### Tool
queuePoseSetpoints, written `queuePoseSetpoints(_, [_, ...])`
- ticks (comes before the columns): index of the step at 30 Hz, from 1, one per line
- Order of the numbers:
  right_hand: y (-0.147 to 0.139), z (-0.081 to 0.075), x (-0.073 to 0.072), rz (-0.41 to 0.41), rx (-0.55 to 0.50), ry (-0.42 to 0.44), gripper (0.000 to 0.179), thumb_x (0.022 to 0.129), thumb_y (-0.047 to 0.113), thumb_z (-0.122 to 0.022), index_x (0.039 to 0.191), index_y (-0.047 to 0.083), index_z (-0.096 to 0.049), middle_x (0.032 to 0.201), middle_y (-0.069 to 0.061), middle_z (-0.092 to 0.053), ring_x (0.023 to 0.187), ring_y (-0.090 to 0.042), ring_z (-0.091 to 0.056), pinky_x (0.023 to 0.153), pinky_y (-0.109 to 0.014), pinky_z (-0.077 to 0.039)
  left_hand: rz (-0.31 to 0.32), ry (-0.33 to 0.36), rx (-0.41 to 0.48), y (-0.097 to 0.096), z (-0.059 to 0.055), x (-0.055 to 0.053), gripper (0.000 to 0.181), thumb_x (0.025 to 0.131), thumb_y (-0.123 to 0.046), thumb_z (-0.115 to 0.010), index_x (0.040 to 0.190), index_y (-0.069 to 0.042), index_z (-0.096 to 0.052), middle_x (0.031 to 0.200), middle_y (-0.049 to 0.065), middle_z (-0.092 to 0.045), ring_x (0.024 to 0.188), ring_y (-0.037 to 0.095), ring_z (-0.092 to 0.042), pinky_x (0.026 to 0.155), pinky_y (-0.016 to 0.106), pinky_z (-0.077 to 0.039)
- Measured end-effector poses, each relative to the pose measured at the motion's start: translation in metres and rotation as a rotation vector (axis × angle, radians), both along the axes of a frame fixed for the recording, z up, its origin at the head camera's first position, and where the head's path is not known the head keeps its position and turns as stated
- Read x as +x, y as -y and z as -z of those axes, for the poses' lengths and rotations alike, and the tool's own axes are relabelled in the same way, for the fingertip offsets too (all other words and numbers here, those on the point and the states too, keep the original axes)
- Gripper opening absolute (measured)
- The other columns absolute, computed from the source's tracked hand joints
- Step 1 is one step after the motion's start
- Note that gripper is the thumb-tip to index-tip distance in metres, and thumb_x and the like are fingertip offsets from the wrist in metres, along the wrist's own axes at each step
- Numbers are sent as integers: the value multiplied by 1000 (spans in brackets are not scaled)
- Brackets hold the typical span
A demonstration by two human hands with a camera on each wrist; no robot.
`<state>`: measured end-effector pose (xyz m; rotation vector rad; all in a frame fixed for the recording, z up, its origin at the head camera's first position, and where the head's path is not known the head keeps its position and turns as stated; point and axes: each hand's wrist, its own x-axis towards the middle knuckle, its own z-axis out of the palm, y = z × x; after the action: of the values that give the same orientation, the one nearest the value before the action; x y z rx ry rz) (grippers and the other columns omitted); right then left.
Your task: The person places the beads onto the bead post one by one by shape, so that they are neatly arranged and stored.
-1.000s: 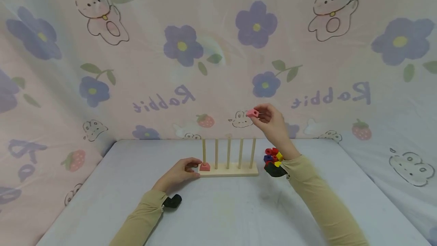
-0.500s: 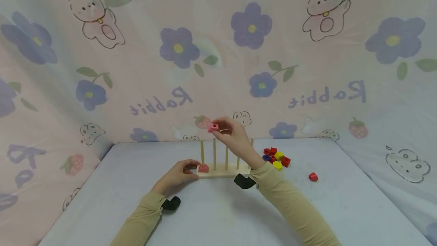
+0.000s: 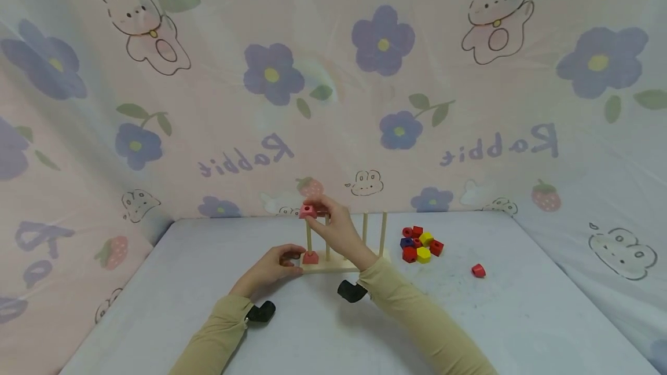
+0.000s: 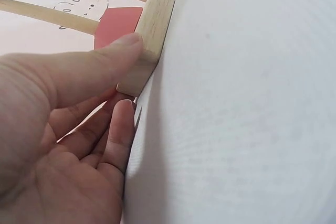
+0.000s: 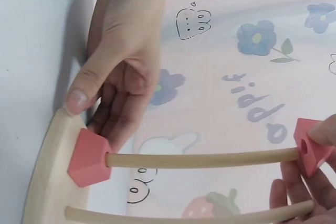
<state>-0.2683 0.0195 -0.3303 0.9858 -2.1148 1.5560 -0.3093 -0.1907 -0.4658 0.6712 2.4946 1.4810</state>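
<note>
My right hand (image 3: 341, 235) pinches a red wooden bead (image 3: 307, 212), a tapered block with a hole through it. In the right wrist view this bead (image 5: 313, 156) is at the top end of the leftmost peg (image 5: 210, 160). A similar red bead (image 3: 310, 258) sits at the foot of that same peg, flat on the base of the wooden peg stand (image 3: 333, 265). My left hand (image 3: 271, 269) holds the stand's left end, thumb (image 4: 113, 64) on the front edge and fingers behind. My right hand hides part of the middle pegs.
A cluster of red, yellow and blue beads (image 3: 423, 254) lies right of the stand. One red bead (image 3: 478, 271) lies apart, farther right. All this is on a white-covered table (image 3: 312, 328), with a rabbit-print curtain (image 3: 333, 132) behind.
My right hand has carried the red bead left and down, from above the bead cluster to the leftmost peg's top. My left hand has kept its place at the stand.
</note>
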Motion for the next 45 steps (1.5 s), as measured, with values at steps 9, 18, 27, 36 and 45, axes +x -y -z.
queuePoseSetpoints(9, [2, 25, -27, 28, -8, 35, 30, 85, -9, -64, 114, -6, -57, 102, -18, -64, 92, -30, -60, 80, -42, -50, -16, 12, -20, -1, -1, 0, 46, 84, -16, -75, 126, -7, -59, 124, 9, -58, 104, 24, -55, 90, 39, -44])
queuePoseSetpoints(18, [2, 35, -40, 48, 39, 90, 26, 85, -2, -66, 110, 2, -59, 103, -7, -62, 88, -16, -62, 78, -26, -52, 28, -14, 16, -3, -2, 1, 48, 86, -11, -72, 128, 1, -55, 125, 15, -57, 112, 31, -53, 93, 46, -43])
queuePoseSetpoints(27, [3, 49, -37, 40, 15, 158, 39, 82, -7, -69, 116, -6, -50, 103, -20, -61, 88, -30, -62, 80, -43, -52, 33, -9, 29, -4, -4, 3, 46, 85, -7, -72, 126, 4, -55, 123, 17, -57, 110, 33, -53, 89, 42, -44])
queuePoseSetpoints(36, [4, 80, -37, 74, -27, 322, 35, 83, -1, -71, 112, -3, -51, 100, -13, -61, 89, -22, -62, 79, -29, -51, 13, 12, 12, -1, -1, 0, 48, 84, -15, -74, 127, -3, -56, 124, 12, -57, 107, 27, -55, 88, 35, -45])
queuePoseSetpoints(45, [5, 99, -32, 167, 85, 380, 23, 79, -1, -72, 99, -1, -61, 90, -8, -62, 83, -23, -59, 70, -28, -48, 29, -10, 19, 0, -1, 1, 48, 83, -12, -74, 127, 0, -57, 124, 14, -58, 111, 30, -55, 91, 41, -45])
